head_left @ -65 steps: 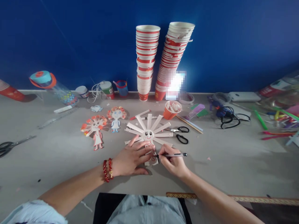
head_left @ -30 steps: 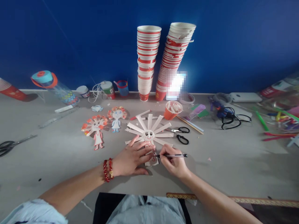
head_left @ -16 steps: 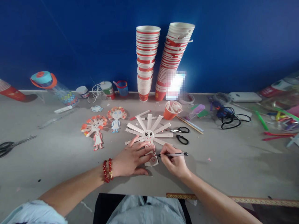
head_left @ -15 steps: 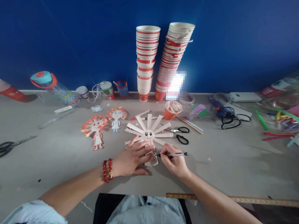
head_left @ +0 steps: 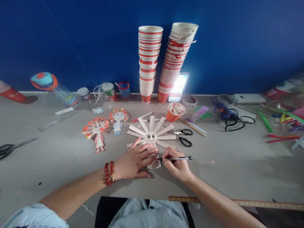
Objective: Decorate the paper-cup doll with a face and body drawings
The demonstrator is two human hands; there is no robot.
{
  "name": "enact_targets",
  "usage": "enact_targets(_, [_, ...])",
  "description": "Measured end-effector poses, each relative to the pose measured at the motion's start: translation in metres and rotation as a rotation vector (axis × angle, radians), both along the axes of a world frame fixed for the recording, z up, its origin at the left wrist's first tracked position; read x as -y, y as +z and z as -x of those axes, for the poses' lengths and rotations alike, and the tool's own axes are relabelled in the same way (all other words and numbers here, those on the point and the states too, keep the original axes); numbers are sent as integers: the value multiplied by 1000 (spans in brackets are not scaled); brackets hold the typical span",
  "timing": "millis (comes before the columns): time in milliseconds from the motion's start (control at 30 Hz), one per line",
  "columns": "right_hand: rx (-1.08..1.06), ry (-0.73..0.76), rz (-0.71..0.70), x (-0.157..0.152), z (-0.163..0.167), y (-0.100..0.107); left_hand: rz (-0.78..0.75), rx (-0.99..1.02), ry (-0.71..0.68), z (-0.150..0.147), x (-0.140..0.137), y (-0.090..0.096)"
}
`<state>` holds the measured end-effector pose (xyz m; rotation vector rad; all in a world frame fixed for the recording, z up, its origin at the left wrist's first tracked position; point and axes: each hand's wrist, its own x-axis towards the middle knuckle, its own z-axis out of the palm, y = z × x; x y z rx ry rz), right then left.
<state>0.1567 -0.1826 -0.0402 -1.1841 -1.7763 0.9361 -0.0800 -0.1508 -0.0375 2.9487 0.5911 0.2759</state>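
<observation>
Gripped between the thumb and fingers of the right hand (head_left: 178,164), just below the center of the frame, is a slim pen (head_left: 182,158) with a black cap end. Its tip points left to the outlined body of a white paper doll (head_left: 150,136); whether it touches the paper is too small to tell. The doll lies at the center, its smiling face ringed by long paper strips. The left hand (head_left: 133,161), fingers spread and palm down, lies partly over the doll's body, and a red bead bracelet (head_left: 109,173) circles that wrist. Black-handled scissors (head_left: 178,133) lie just right of the strips. Left of center are an orange-haired doll in a red-edged dress (head_left: 99,141) and another in a blue-edged dress (head_left: 117,127). Above the strips stands an orange cup (head_left: 172,116) of paper scraps; two tall cup stacks (head_left: 148,68) rise at upper center against a blue wall (head_left: 83,38).
</observation>
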Motion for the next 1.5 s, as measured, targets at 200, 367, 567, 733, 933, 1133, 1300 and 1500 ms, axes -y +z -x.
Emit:
enact_targets(200, [37, 35, 22, 0, 3, 2, 5, -9, -1, -1, 0, 1])
enact_targets(367, [89, 40, -11, 0, 4, 4, 0, -10, 1, -1, 0, 2])
enact_targets(567, [125, 42, -74, -1, 4, 3, 0, -19, 8, -1, 0, 2])
enact_targets(733, [130, 60, -84, 0, 3, 2, -8, -18, 4, -2, 0, 3])
enact_targets(933, [96, 93, -103, 0, 3, 3, -22, -14, -4, -2, 0, 4])
enact_targets(1133, [73, 107, -144, -1, 3, 4, -21, -19, 3, -2, 0, 3])
enact_targets(1300, [87, 108, -156, -1, 3, 3, -25, -8, 4, -1, 0, 3])
enact_targets(1500, [86, 107, -148, -1, 2, 3, -28, -10, 1, -2, 0, 3])
